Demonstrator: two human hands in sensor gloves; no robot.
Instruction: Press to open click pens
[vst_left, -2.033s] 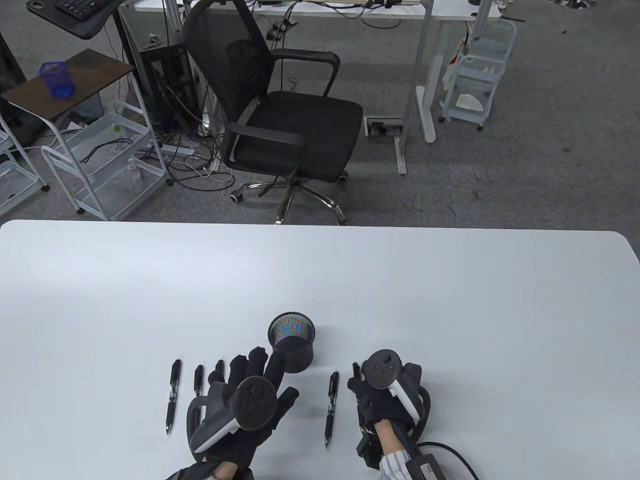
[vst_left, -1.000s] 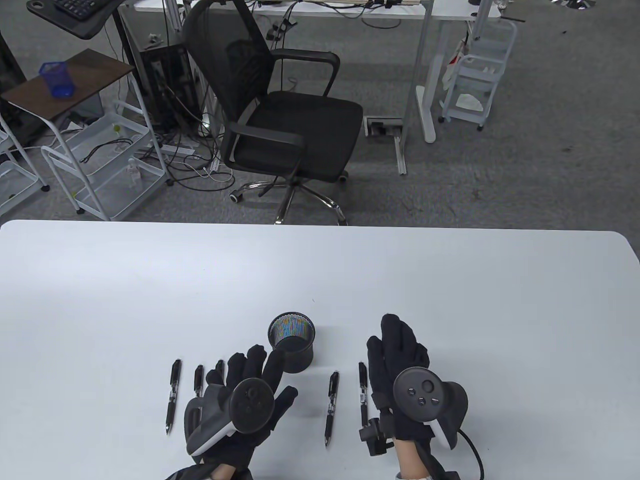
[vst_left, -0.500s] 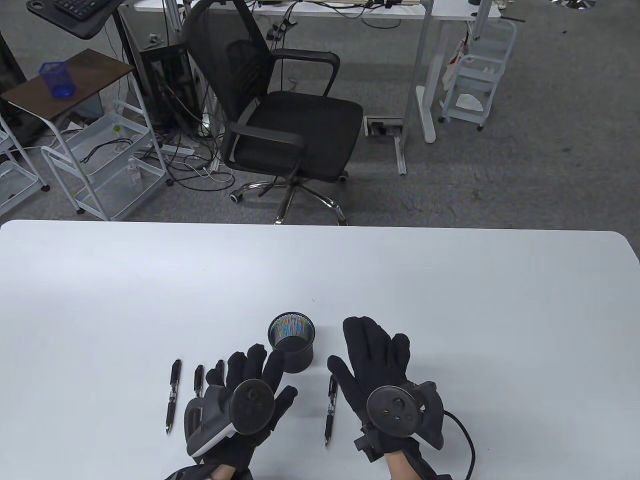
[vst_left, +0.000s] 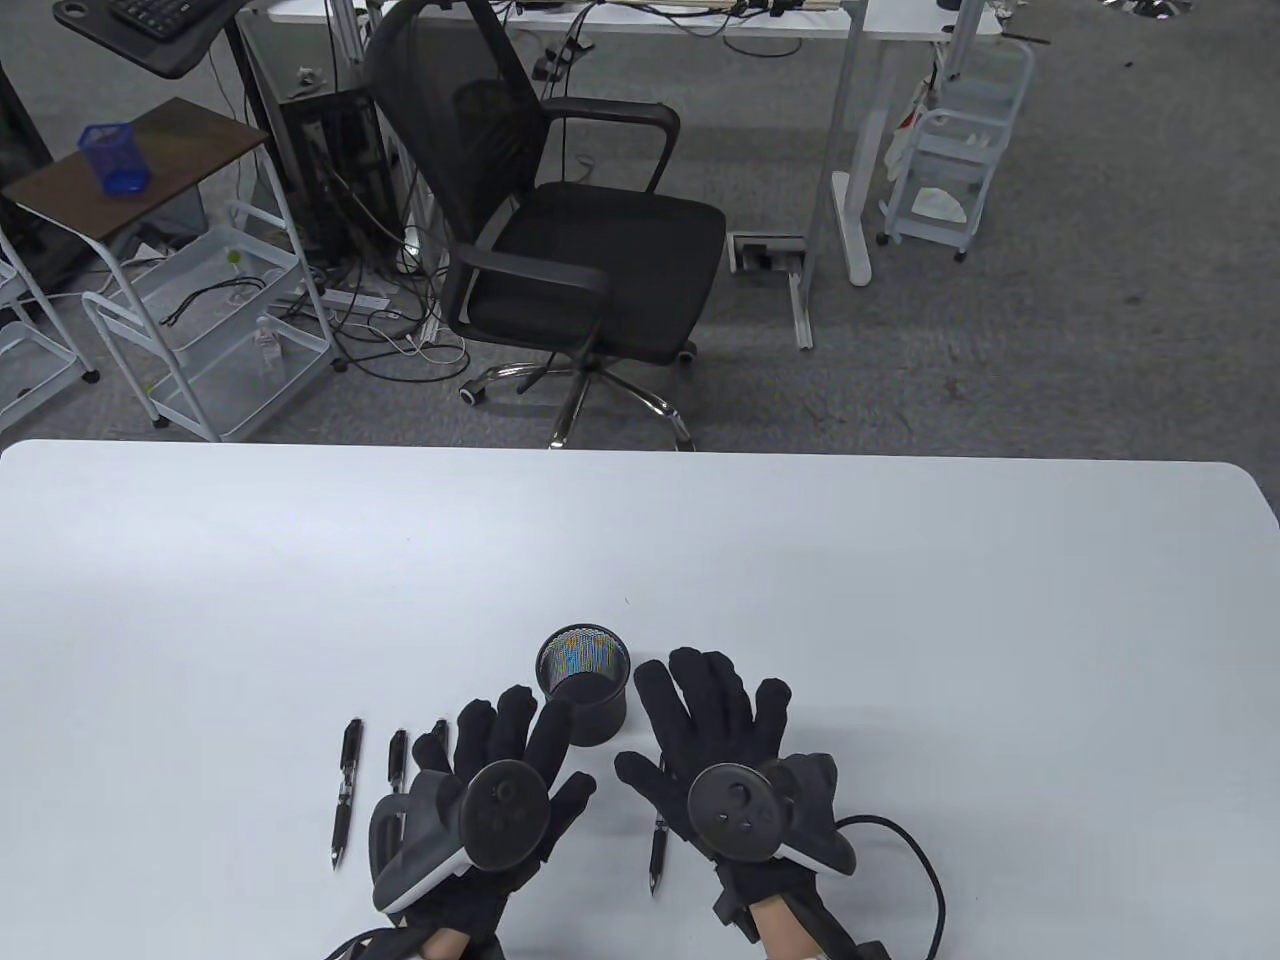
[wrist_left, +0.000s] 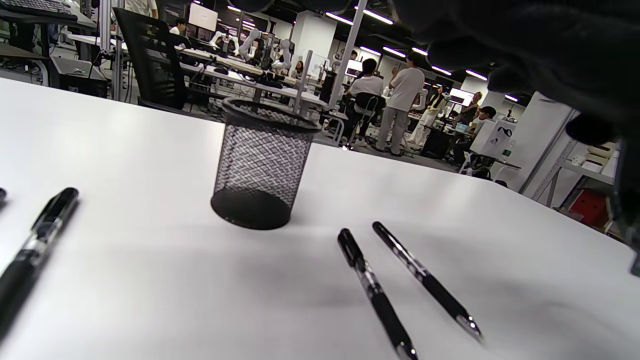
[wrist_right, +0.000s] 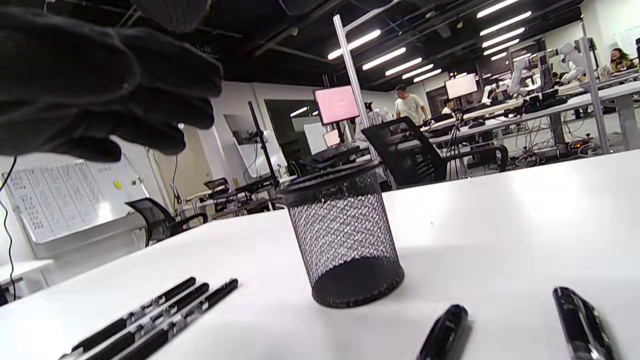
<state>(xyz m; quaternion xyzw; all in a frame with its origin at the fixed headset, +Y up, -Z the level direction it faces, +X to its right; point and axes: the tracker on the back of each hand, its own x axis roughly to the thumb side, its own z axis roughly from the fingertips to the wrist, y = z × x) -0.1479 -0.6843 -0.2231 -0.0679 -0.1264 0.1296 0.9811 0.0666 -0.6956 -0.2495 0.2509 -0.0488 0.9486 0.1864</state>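
A white tabletop (vst_left: 900, 600) with rounded corners fills the lower half of the table view, matte and evenly lit. Near its front edge a black mesh pen cup (vst_left: 584, 684) stands upright. Three click pens are laid in a row to its left – the outermost (vst_left: 345, 793) fully seen, the next (vst_left: 397, 755) partly covered, the third hidden almost wholly under the glove. Two more pens are shown side by side in the left wrist view (wrist_left: 375, 292) (wrist_left: 425, 280), to the right of the cup; from above only the lower end of one (vst_left: 657, 852) is seen.

The left hand (vst_left: 490, 790) is held flat with fingers spread wide, nothing gripped, its fingertips close beside the cup. The right hand (vst_left: 720, 750) is likewise spread wide and empty over the two right-hand pens; contact with them cannot be judged.

Beyond the tabletop, grey carpet is seen – a black office chair (vst_left: 560, 230), white wire carts (vst_left: 215, 340), a tangle of cables, a blue mesh cup (vst_left: 113, 158) on a small brown side table and a white desk frame. In the wrist views an open lab is shown, with strip lights, monitors and standing people.
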